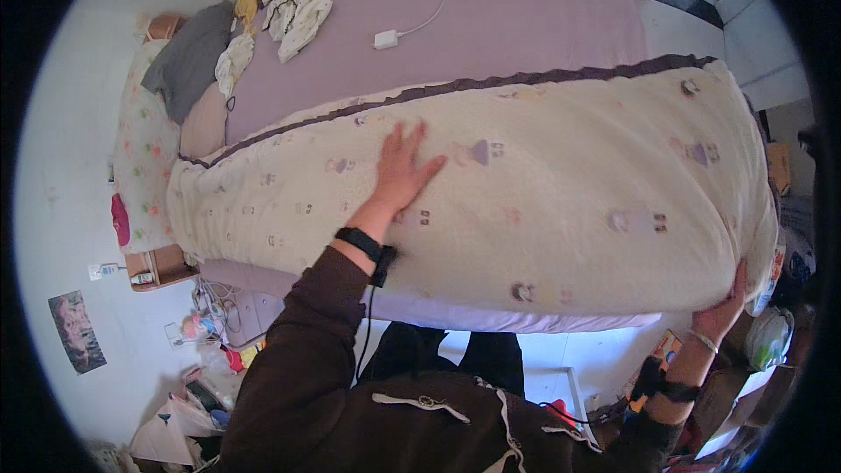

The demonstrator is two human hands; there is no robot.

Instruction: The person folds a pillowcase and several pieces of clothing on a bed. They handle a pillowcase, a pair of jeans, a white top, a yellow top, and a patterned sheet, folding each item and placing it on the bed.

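One bed (543, 9), spread with a smooth mauve sheet, fills most of the view. One soft cream blanket (526, 201) covers its near side lengthwise, printed with small figures, lightly creased, with one dark ruffled border along its far edge. Two pillows lie at the left end: a plump grey pillow (188, 61) and a smaller pink pillow (204, 120). Beyond the blanket is one boxy white charger (385, 39) with a thin cable. The left hand (406, 166) is palm down at the blanket's middle, its grip wide open, fingers spread, holding nothing. The right hand (723, 308) is at the near right corner; whether its grip has closed on the cloth, I cannot tell.
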